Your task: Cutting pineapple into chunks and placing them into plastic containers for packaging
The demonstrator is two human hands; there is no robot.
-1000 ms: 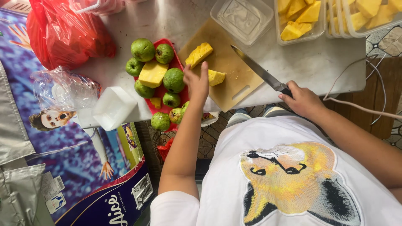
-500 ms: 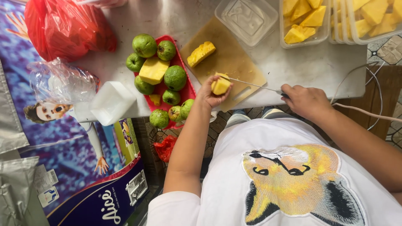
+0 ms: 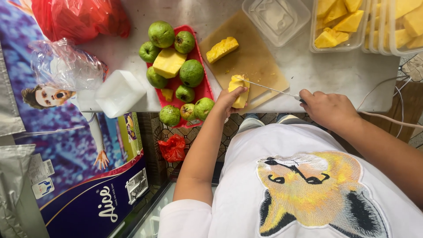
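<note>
My left hand (image 3: 227,101) grips a yellow pineapple piece (image 3: 240,89) standing on the wooden cutting board (image 3: 257,61) near its front edge. My right hand (image 3: 328,109) holds a knife (image 3: 271,88) by the handle, and its thin blade lies across the top of that piece. A second pineapple piece (image 3: 222,48) lies farther back on the board.
A red tray (image 3: 200,90) left of the board carries several green guavas (image 3: 191,72) and a pineapple chunk (image 3: 167,62). Clear plastic boxes (image 3: 339,26) with cut pineapple stand at the back right, an empty clear box (image 3: 276,20) beside them. A red bag (image 3: 79,17) and white tub (image 3: 119,92) sit left.
My left hand picked a pineapple piece off the board and stood it near the front edge. The knife swung from lying on the board to resting across that piece.
</note>
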